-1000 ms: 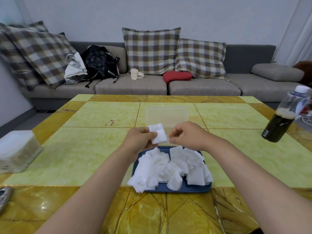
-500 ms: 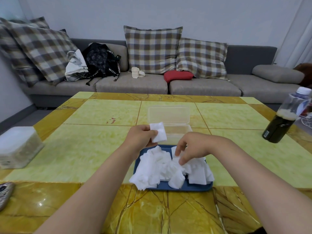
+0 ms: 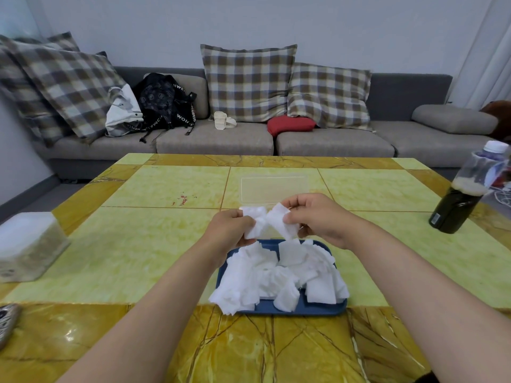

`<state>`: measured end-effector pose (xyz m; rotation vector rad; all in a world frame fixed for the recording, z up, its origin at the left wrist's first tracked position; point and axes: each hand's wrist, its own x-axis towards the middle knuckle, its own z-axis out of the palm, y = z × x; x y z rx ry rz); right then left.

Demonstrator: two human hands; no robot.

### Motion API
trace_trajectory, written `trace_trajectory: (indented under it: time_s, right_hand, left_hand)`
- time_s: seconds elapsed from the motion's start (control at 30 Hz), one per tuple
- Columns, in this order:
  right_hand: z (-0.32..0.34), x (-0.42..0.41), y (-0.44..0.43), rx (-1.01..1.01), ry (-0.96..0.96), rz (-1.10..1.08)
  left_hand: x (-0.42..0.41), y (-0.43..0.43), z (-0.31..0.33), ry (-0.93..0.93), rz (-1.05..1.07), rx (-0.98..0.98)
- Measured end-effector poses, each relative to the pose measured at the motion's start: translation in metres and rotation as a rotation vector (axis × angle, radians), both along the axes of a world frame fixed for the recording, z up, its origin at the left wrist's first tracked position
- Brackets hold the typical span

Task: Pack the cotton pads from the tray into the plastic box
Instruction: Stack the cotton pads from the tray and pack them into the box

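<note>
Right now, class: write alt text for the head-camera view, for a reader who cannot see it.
The left hand and right hand each pinch a cotton pad above a blue tray heaped with more pads. An open plastic box lies just beyond them on the yellow table, a dark bottle at right.

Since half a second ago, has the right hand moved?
Yes. The right hand has risen off the pile on the blue tray, toward the plastic box, now pinching a cotton pad beside the left hand.
</note>
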<state>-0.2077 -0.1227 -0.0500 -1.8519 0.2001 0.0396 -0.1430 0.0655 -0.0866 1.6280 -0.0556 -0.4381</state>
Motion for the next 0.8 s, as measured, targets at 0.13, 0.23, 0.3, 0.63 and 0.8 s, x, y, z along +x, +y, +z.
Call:
trace_trajectory:
  time_s: [0.13,0.23,0.3,0.63,0.8]
  right_hand:
    - [-0.001,0.003,0.005,0.175,0.016,-0.055]
    - [-0.003,0.006,0.01,0.275,0.046,-0.106]
    - [-0.003,0.008,0.013,0.323,0.049,-0.128]
    - [-0.005,0.007,0.016,0.094,0.025,-0.239]
    - [-0.003,0.006,0.018,0.021,0.013,-0.269]
  left_hand:
    - [-0.003,-0.003,0.0,0.06,-0.056,-0.141]
    - [-0.007,-0.005,0.001,0.082,-0.089,-0.217]
    - [-0.008,-0.007,0.002,0.098,-0.106,-0.233]
    - [-0.011,-0.01,0.007,0.133,-0.124,-0.31]
    - [-0.013,-0.007,0.012,0.037,-0.213,-0.254]
